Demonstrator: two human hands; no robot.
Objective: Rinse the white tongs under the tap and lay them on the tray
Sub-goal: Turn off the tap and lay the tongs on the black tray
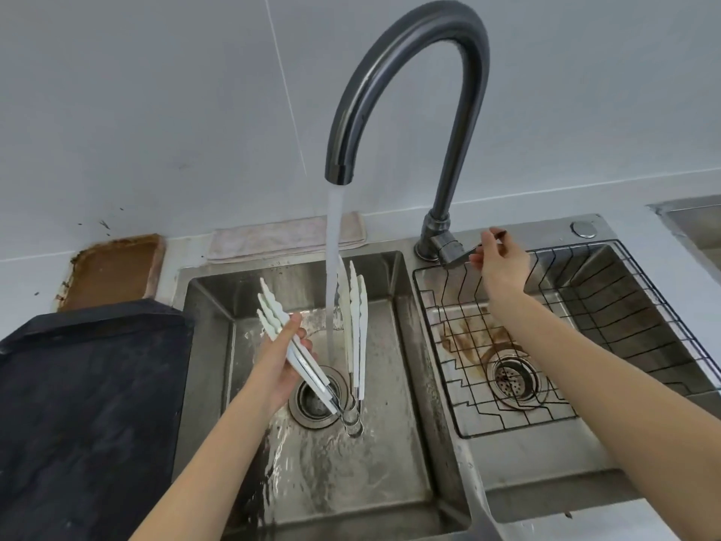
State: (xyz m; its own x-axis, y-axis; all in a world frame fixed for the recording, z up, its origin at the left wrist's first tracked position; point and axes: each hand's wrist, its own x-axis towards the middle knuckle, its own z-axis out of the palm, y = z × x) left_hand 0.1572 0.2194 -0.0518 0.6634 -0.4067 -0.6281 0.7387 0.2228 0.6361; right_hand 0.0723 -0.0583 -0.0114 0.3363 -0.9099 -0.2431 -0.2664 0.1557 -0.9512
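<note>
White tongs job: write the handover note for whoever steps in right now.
Left hand: grips several white tongs by one arm, over the left sink basin; their other arms stand in the running stream.
Right hand: pinches the tap lever; tap is on.
Black tray: on the counter left of the sink, holding no tongs.
Done: rinse under way.
Left: finish rinsing, shut the tap, lay the tongs on the tray.

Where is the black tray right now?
In the head view, the black tray sits on the counter at the far left, right beside the left sink basin, in front of a brown tray by the wall.
</note>
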